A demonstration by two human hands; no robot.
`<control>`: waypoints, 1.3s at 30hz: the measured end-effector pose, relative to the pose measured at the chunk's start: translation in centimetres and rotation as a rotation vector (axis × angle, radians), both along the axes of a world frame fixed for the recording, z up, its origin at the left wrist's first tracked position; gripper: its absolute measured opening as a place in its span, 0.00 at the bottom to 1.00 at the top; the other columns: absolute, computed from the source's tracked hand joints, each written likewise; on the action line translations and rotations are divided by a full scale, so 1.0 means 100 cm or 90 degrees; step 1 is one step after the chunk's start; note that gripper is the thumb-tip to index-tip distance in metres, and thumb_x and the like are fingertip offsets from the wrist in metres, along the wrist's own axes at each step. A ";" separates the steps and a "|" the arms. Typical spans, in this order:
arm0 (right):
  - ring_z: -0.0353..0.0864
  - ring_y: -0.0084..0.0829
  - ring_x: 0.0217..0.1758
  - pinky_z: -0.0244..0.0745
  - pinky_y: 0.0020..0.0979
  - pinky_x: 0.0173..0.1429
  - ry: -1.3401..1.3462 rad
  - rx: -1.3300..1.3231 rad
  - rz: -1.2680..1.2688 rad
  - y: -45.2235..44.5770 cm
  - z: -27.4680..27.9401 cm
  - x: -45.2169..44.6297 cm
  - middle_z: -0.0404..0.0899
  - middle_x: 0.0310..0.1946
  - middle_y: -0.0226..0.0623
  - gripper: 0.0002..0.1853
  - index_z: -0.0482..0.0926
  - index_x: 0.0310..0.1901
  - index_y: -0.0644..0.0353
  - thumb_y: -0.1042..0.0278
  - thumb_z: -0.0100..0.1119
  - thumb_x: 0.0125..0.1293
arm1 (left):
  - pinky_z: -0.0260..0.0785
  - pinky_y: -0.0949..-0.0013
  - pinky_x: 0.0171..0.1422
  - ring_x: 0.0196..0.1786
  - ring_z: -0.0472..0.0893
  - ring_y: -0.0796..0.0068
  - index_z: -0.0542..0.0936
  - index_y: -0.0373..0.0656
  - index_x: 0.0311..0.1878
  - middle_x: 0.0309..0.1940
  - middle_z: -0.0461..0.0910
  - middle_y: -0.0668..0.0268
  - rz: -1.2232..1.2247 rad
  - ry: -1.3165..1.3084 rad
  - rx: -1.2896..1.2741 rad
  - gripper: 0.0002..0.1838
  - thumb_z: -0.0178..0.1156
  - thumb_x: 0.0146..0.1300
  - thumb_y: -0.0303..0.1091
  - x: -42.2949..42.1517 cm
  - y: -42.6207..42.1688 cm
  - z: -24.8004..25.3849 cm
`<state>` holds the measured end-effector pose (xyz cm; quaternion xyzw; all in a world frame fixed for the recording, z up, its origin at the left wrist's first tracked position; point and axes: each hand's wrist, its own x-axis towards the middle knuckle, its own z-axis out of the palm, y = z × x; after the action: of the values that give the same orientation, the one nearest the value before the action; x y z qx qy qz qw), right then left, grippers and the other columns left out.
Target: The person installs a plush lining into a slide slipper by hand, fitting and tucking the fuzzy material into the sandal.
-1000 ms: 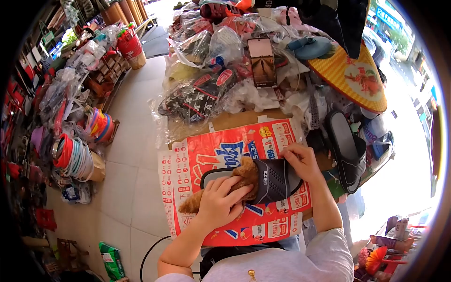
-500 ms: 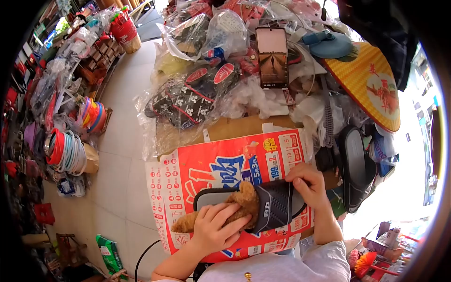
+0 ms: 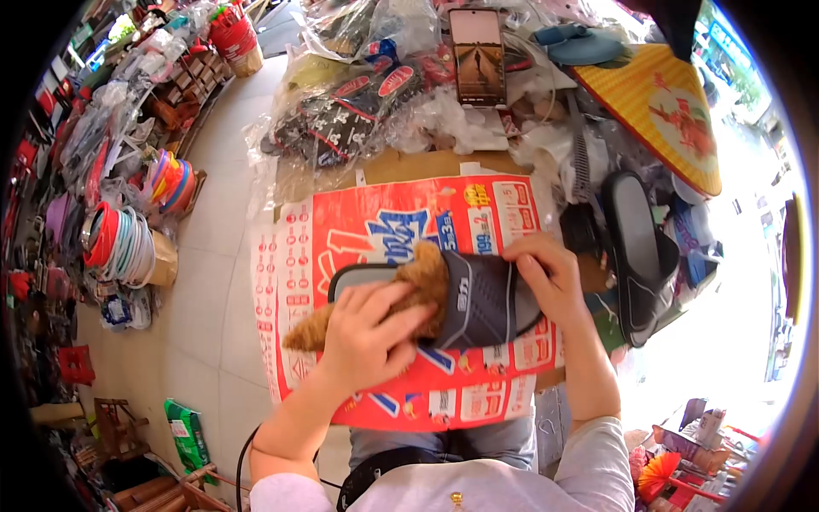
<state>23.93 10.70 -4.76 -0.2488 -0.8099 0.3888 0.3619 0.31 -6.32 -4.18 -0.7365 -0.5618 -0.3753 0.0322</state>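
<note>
A dark slipper [image 3: 482,299] with a grey insole lies sideways on a red printed sheet [image 3: 350,205]. A brown furry cloth [image 3: 426,277] is bunched over the insole beside the strap, its tail running out to the left. My left hand [image 3: 367,333] presses down on the cloth, fingers bent round it. At the slipper's right end, my right hand [image 3: 546,273] pinches the strap's edge between thumb and fingers.
A second black slipper [image 3: 636,256] lies at the right. Behind the sheet are a phone [image 3: 478,60], plastic-wrapped shoes [image 3: 341,119] and a yellow woven hat [image 3: 665,111]. Coiled bands [image 3: 128,247] stand at the left.
The camera view has shifted, so the phone and table goods appear higher in the picture. Both hands keep their hold, with the left fingers slightly shifted on the cloth.
</note>
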 end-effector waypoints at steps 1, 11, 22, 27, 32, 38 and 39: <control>0.83 0.32 0.46 0.74 0.31 0.54 0.018 0.002 0.001 0.001 -0.004 -0.001 0.85 0.39 0.39 0.06 0.84 0.42 0.66 0.75 0.59 0.69 | 0.72 0.57 0.51 0.48 0.81 0.55 0.86 0.47 0.46 0.48 0.81 0.60 0.001 -0.002 0.015 0.24 0.62 0.40 0.27 0.001 0.001 0.000; 0.79 0.21 0.48 0.71 0.26 0.56 0.063 -0.164 0.005 0.008 -0.021 0.007 0.84 0.41 0.31 0.13 0.83 0.44 0.65 0.65 0.53 0.76 | 0.73 0.59 0.51 0.47 0.81 0.58 0.86 0.50 0.48 0.50 0.81 0.62 -0.013 -0.015 0.055 0.24 0.62 0.42 0.27 -0.006 0.002 -0.006; 0.81 0.35 0.50 0.71 0.33 0.58 0.035 -0.066 0.042 0.008 -0.006 0.006 0.84 0.43 0.42 0.20 0.83 0.43 0.69 0.56 0.54 0.76 | 0.71 0.59 0.51 0.50 0.80 0.58 0.86 0.53 0.48 0.51 0.81 0.63 0.002 -0.030 -0.009 0.26 0.65 0.38 0.29 -0.004 0.004 -0.006; 0.81 0.33 0.50 0.71 0.32 0.57 -0.004 -0.003 0.013 0.001 -0.006 0.009 0.84 0.43 0.41 0.22 0.82 0.44 0.69 0.52 0.53 0.75 | 0.71 0.58 0.51 0.49 0.80 0.57 0.86 0.52 0.49 0.51 0.81 0.63 -0.002 -0.031 -0.001 0.27 0.65 0.38 0.29 -0.005 0.000 -0.008; 0.79 0.26 0.47 0.71 0.27 0.54 0.022 -0.038 -0.041 -0.007 -0.015 0.007 0.83 0.42 0.36 0.14 0.81 0.49 0.66 0.63 0.59 0.71 | 0.72 0.56 0.56 0.51 0.80 0.55 0.85 0.50 0.49 0.52 0.81 0.61 0.022 -0.023 0.055 0.24 0.64 0.44 0.29 -0.001 0.000 -0.018; 0.77 0.46 0.60 0.67 0.40 0.66 -0.101 0.271 -0.079 -0.028 -0.010 0.006 0.81 0.53 0.47 0.21 0.79 0.58 0.61 0.63 0.65 0.64 | 0.73 0.56 0.59 0.53 0.79 0.55 0.84 0.51 0.50 0.51 0.80 0.62 0.027 0.013 0.011 0.19 0.61 0.53 0.26 0.000 0.009 -0.008; 0.75 0.48 0.62 0.64 0.41 0.69 -0.120 0.315 -0.077 -0.031 -0.012 0.007 0.79 0.56 0.48 0.25 0.77 0.63 0.59 0.61 0.63 0.65 | 0.73 0.56 0.60 0.55 0.79 0.54 0.83 0.50 0.52 0.52 0.80 0.63 0.037 0.043 -0.003 0.19 0.61 0.56 0.26 -0.002 0.008 -0.004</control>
<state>24.67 7.56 -5.93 -0.2360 -0.8941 0.1318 0.3570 0.09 -5.52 -4.56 -0.7324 -0.5824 -0.3476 0.0599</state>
